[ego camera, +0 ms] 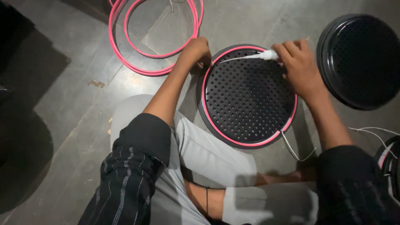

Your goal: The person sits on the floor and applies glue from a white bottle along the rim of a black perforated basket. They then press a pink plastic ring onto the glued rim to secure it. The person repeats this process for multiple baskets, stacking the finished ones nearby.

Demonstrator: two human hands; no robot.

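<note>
Hands press pink strip (into grille).

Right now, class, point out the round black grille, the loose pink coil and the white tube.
round black grille (249,100), head view, perforated centre.
loose pink coil (125,58), head view, left curve.
white tube (269,54), head view, its middle.

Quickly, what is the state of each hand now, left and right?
Left hand: fingers curled, pressing the pink strip at the rim of the round black grille.
Right hand: closed on a small white tube.
</note>
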